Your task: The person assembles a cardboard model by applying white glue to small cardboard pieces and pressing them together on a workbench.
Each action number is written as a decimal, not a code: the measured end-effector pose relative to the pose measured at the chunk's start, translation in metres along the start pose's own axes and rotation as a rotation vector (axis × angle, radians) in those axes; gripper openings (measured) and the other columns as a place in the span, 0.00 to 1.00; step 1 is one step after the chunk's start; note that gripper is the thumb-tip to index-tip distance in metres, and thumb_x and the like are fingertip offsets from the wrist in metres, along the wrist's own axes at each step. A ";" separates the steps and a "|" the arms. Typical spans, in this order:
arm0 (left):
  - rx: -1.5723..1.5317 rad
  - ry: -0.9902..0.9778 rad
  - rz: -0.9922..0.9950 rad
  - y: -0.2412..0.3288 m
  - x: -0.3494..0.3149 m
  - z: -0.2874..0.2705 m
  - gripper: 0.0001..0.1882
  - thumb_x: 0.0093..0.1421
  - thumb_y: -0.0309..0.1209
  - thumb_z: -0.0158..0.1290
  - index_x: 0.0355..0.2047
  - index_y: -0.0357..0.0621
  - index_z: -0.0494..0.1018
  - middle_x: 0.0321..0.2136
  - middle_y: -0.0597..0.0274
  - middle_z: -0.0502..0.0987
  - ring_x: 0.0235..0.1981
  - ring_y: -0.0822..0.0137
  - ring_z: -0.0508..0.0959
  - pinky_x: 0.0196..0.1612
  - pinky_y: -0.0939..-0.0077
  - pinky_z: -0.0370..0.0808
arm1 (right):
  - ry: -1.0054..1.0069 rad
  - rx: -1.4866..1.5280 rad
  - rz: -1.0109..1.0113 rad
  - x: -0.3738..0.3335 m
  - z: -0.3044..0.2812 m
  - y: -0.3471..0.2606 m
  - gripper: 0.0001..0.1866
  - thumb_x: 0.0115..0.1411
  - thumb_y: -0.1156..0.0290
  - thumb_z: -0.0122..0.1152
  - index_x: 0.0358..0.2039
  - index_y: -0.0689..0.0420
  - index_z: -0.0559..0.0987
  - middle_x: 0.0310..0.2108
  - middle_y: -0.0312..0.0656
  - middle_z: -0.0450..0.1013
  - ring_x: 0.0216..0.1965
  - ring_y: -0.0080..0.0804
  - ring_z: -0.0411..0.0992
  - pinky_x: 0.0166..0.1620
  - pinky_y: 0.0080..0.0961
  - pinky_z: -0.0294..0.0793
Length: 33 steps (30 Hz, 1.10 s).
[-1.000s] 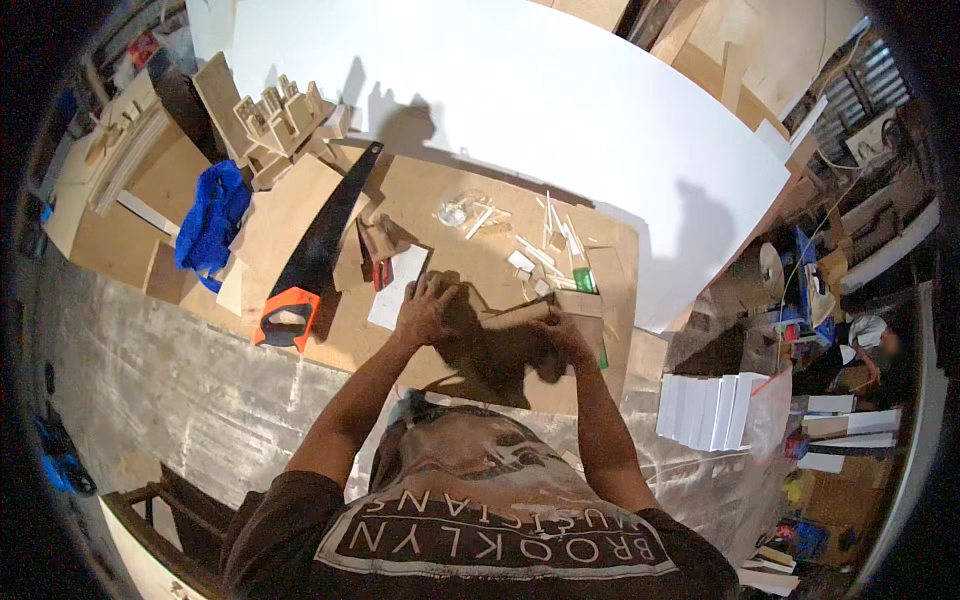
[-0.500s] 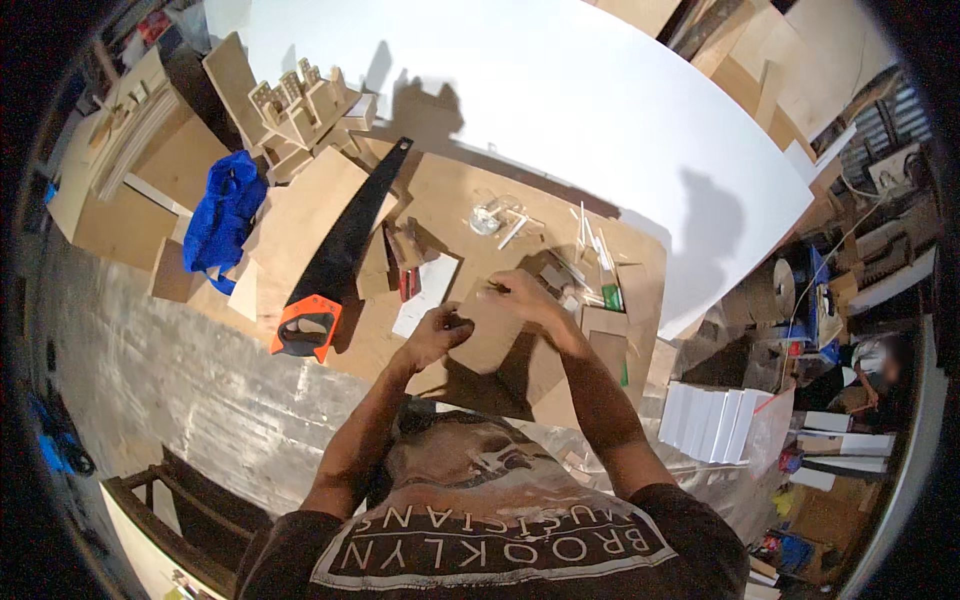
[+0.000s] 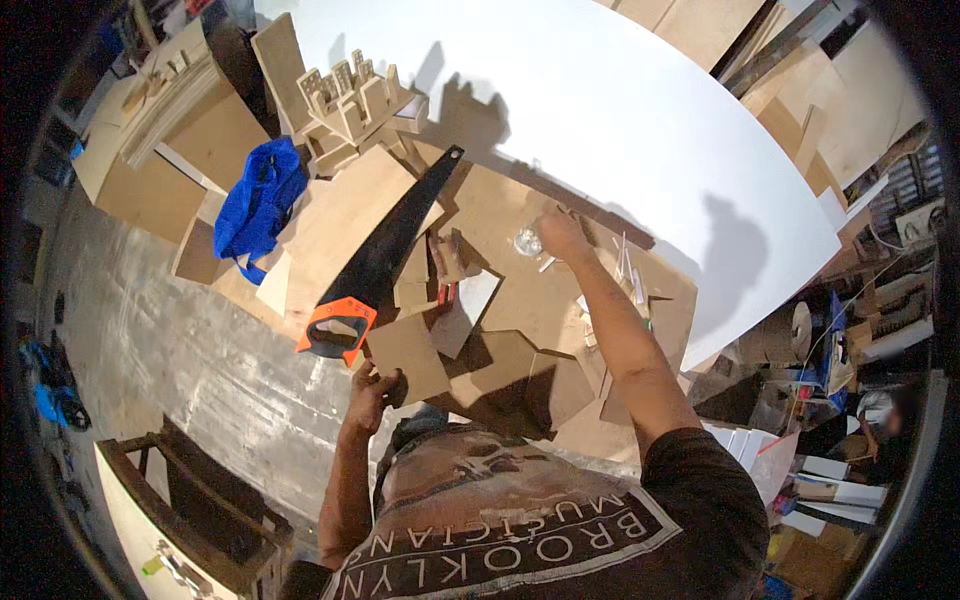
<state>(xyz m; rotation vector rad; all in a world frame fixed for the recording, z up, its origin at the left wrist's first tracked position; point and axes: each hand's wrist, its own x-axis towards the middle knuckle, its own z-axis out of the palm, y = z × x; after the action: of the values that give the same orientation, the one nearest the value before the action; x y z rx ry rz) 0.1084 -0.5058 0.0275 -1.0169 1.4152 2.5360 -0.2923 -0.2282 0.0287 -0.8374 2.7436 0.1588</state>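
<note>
Close to my body on the left, my left hand (image 3: 372, 398) grips the edge of a flat brown board (image 3: 411, 360), thumb on its near side. The board lies just right of the handsaw (image 3: 395, 235), whose black blade rests diagonally over a larger wooden panel (image 3: 350, 205). My right hand (image 3: 565, 235) reaches far across the worktable, beside a small clear container (image 3: 527, 242). Its fingers are partly hidden, and whether they hold anything cannot be made out. Between the hands lies a white-faced piece (image 3: 468, 312), with a small red object (image 3: 446, 293) at its edge.
A blue cloth bag (image 3: 262, 200) lies left of the saw, near a wooden assembly with upright pieces (image 3: 350, 100). Thin white sticks (image 3: 625, 265) lie right of my right forearm. A large white sheet (image 3: 610, 110) spans the back. Brown offcuts (image 3: 495, 365) lie along the near edge.
My left hand has moved left and nearer my body with the brown board. My right hand has left the board and stretched away to the clear container. The whole view has shifted slightly.
</note>
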 end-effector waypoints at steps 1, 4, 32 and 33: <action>-0.002 0.011 -0.005 -0.004 -0.003 -0.007 0.13 0.61 0.24 0.56 0.46 0.45 0.70 0.31 0.63 0.78 0.25 0.74 0.75 0.22 0.77 0.69 | 0.014 -0.091 -0.008 -0.002 -0.004 -0.004 0.13 0.59 0.71 0.56 0.42 0.48 0.83 0.45 0.51 0.77 0.55 0.49 0.72 0.59 0.62 0.62; -0.023 -0.048 0.014 -0.010 -0.010 -0.011 0.12 0.61 0.24 0.57 0.44 0.44 0.70 0.32 0.62 0.78 0.25 0.73 0.75 0.23 0.76 0.71 | 0.038 0.074 -0.049 -0.014 -0.010 -0.009 0.11 0.59 0.71 0.55 0.40 0.54 0.82 0.48 0.51 0.77 0.54 0.49 0.73 0.59 0.63 0.61; 0.918 -0.065 0.408 -0.042 0.153 0.199 0.25 0.58 0.31 0.60 0.54 0.36 0.68 0.42 0.43 0.80 0.37 0.47 0.82 0.42 0.63 0.80 | 0.330 0.325 0.290 -0.036 0.023 0.019 0.12 0.58 0.66 0.60 0.40 0.57 0.81 0.40 0.54 0.78 0.42 0.53 0.76 0.47 0.47 0.76; 1.034 -0.114 0.383 -0.035 0.139 0.196 0.28 0.58 0.34 0.60 0.55 0.35 0.66 0.46 0.42 0.77 0.41 0.42 0.80 0.44 0.57 0.79 | 0.315 0.319 0.286 -0.038 0.023 0.018 0.12 0.57 0.66 0.60 0.39 0.57 0.81 0.40 0.54 0.78 0.42 0.53 0.77 0.47 0.47 0.76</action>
<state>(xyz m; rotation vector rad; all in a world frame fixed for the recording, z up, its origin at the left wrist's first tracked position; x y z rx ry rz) -0.0878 -0.3678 -0.0080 -0.4128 2.5766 1.5053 -0.2666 -0.1889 0.0177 -0.4104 3.0512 -0.3795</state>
